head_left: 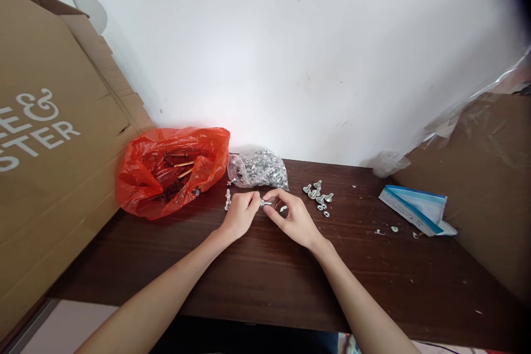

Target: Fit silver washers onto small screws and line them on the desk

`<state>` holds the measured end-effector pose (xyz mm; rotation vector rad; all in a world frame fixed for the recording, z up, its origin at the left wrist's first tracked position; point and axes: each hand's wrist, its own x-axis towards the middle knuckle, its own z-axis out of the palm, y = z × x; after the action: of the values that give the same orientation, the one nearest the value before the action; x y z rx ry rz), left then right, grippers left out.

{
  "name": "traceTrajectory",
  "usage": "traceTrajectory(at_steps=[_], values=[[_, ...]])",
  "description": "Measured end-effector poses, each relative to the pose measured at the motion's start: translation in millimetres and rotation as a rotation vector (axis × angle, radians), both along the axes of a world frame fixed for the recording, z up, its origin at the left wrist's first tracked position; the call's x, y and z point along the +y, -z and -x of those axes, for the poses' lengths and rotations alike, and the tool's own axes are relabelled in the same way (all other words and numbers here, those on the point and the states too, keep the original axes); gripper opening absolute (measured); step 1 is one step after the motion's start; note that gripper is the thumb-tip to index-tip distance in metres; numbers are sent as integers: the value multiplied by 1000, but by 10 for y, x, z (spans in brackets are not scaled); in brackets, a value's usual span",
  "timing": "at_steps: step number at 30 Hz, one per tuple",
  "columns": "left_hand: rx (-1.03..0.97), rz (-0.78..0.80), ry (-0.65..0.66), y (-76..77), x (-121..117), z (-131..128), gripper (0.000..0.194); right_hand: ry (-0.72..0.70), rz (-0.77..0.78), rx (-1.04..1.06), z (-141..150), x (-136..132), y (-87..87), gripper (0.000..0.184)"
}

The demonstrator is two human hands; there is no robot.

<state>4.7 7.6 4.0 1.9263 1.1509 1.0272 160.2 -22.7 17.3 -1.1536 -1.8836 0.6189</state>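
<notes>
Just above the dark table, a small silver bolt lies sideways between my two hands. My left hand is closed, its thumb and fingers pinching one end of the bolt. From the other side, the thumb and forefinger of my right hand curl around the shaft. Whether a nut or washer sits under those fingertips is too small to tell. Left of my left hand lie a few silver bolts. To the right of my right hand is a group of several bolts, with small nuts beside them.
Behind my hands rests a clear plastic bag of metal hardware. An open red plastic bag with long bolts stands left, against a cardboard box. A blue and white folded packet lies right, near another carton. A white wall closes off the back.
</notes>
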Motion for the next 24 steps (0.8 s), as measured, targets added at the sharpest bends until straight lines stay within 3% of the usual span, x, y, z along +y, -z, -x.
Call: traceTrajectory(at_steps=[24], values=[[-20, 32, -1, -5, 11, 9, 40, -47, -64, 23, -2, 12, 5, 13]])
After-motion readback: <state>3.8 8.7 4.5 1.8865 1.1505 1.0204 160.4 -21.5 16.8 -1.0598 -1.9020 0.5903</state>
